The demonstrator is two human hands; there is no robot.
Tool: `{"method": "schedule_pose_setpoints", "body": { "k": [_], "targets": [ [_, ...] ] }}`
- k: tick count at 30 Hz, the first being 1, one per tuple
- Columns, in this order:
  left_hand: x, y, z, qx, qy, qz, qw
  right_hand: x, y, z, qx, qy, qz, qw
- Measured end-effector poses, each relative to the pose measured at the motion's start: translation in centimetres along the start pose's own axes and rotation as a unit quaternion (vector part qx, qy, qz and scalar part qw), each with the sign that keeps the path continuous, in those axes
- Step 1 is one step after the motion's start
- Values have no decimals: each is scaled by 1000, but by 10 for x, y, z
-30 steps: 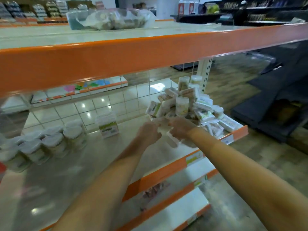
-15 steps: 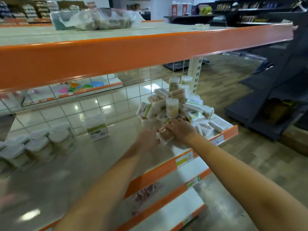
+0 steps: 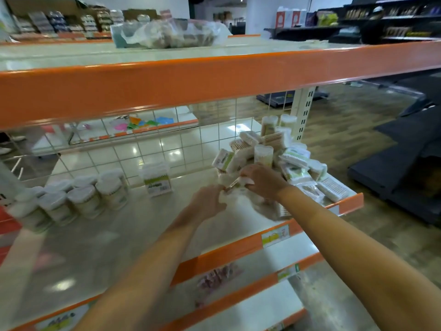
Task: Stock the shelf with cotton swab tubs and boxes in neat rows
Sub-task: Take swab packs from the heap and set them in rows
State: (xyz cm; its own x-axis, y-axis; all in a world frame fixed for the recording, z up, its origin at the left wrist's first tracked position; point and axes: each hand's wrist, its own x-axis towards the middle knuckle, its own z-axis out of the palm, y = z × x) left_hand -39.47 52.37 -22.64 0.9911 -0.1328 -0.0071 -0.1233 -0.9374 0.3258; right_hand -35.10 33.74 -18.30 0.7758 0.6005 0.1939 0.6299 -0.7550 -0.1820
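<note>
Right hand (image 3: pixel 262 181): fingers curled round a small swab pack (image 3: pixel 235 183) at the near foot of the pile.
Left hand (image 3: pixel 207 203): fingertips pinched the same pack's left end.
Pile of swab packs (image 3: pixel 281 154): heaped at the shelf's (image 3: pixel 100 244) right end.
Tubs (image 3: pixel 83 199): grouped at far left.
Single box (image 3: pixel 156 179): upright, between tubs and pile.

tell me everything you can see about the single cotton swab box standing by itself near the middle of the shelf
The cotton swab box is a clear plastic rectangular box standing upright on the pale shelf, close to the wire grid back. White swabs fill it, and a green and white label runs across its lower front; the print is too blurred to read. It stands apart from the round tubs on one side and the jumbled pile on the other. Neither hand touches it.
</note>
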Motion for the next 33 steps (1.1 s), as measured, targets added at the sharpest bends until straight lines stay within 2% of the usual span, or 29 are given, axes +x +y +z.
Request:
{"method": "schedule_pose_setpoints", "body": {
  "k": [5, 8, 14, 18, 20, 24, 29, 33],
  "targets": [
    [-20, -17, -15, -45, 60, -20, 997, 12, -21, -7, 63, -12, -28, 998],
    [-32, -24, -21, -131, 81, -7, 988, 16, -39, -10, 140, -22, -53, 989],
    [-51, -37, -21, -273, 105, -50, 955, 22, -70, 2, 181, -64, -70, 979],
    [-70, -58, -21, -251, 100, -42, 962, 21, -81, 7, 175, -30, -76, 981],
    [-79, -74, -23, -241, 108, -45, 964, 21, -83, 15, 197, -18, -49, 979],
    [-92, -95, -27, -255, 140, -80, 953, 23, -90, 42, 262, -60, 40, 962],
    [-104, -114, -28, -250, 155, -107, 950, 25, -108, 70, 221, -99, 65, 968],
    [-104, -123, -27, -248, 162, -122, 947, 29, -120, 83, 186, -93, 73, 975]
  ]
}}
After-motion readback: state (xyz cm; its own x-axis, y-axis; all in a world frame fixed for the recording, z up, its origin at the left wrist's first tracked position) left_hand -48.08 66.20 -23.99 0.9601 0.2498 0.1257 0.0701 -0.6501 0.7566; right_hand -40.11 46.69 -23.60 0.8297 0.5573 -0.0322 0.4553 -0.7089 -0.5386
